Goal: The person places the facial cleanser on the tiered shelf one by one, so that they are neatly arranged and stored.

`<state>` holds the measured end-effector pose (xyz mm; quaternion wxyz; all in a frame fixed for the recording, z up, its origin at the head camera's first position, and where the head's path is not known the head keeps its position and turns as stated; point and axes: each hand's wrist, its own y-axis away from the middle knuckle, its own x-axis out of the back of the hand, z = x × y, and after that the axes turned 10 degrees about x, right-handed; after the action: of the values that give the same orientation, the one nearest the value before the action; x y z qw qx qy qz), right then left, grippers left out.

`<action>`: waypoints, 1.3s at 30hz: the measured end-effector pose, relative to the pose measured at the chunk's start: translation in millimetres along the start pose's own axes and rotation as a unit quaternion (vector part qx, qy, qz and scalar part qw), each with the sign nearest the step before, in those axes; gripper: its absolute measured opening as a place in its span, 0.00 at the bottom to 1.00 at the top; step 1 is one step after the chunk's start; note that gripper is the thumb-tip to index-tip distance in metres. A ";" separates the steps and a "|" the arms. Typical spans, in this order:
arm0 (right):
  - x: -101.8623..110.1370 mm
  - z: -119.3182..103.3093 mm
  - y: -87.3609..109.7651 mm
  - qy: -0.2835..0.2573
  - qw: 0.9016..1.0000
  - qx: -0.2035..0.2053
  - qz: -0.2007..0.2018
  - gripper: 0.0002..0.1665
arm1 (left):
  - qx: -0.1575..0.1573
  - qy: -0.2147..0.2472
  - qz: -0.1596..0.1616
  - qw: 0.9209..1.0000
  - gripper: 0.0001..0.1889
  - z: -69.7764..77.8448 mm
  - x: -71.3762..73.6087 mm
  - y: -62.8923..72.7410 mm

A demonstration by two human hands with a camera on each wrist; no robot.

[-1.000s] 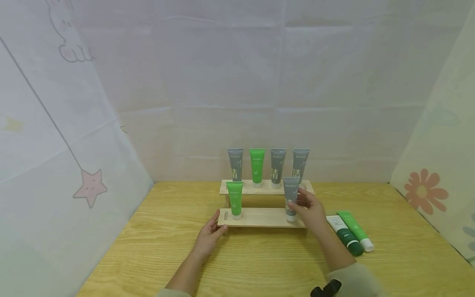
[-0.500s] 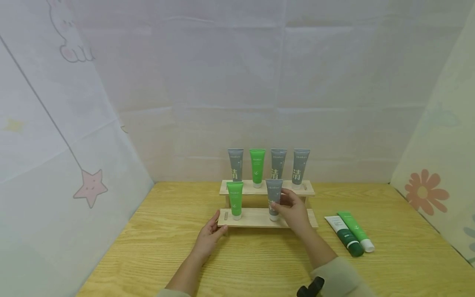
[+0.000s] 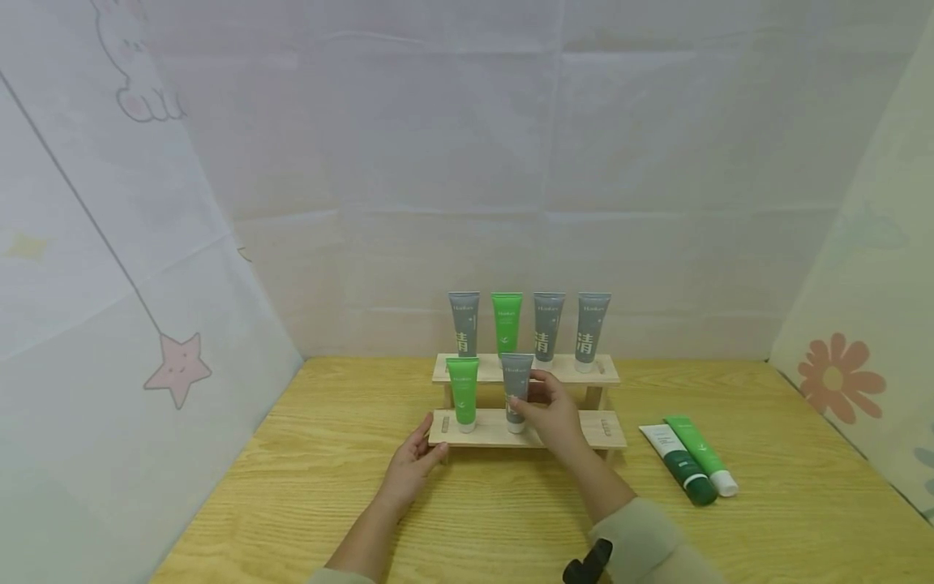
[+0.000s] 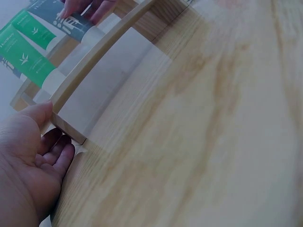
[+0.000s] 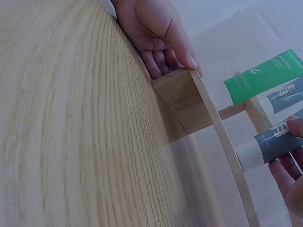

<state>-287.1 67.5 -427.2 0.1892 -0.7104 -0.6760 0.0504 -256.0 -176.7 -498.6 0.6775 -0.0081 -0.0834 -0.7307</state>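
My right hand (image 3: 556,422) pinches a grey squeeze tube (image 3: 517,375) between thumb and fingers. This tube stands cap-down on the lower step of a two-step wooden display rack (image 3: 602,434), its white cap at the board in the right wrist view. To its left on the same step is an upright green tube (image 3: 463,388). My left hand (image 3: 410,472) holds the rack's left end, with the thumb (image 4: 41,111) at the board's edge and the fingers curled beside the leg. The upper step carries a green tube (image 3: 507,318) and several grey tubes (image 3: 594,324).
Right of the rack, a white and dark-green tube (image 3: 679,461) and a green tube (image 3: 700,450) lie side by side on the wood-grain table (image 3: 511,519). A pale cloth backdrop (image 3: 467,162) hangs behind and along both sides.
My right hand has slid the grey tube leftward along the lower step, from the right end to near the green tube. My left hand keeps its place on the rack.
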 end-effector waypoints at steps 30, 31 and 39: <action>-9.3 2.1 2.6 -0.009 1.000 0.015 -0.020 0.34 | 0.010 -0.007 0.003 1.000 0.37 5.3 -2.4 4.7; -8.0 2.5 3.1 -0.011 1.000 0.014 -0.020 0.35 | 0.010 -0.007 0.002 1.000 0.37 5.2 -2.4 4.7; 8.8 7.7 5.7 -0.003 1.000 0.020 -0.014 0.34 | 0.009 -0.011 0.004 1.000 0.38 4.3 -1.2 3.9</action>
<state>-283.5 77.6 -434.7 0.2020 -0.6966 -0.6856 0.0631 -252.4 -175.2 -494.1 0.6793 -0.0103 -0.0980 -0.7273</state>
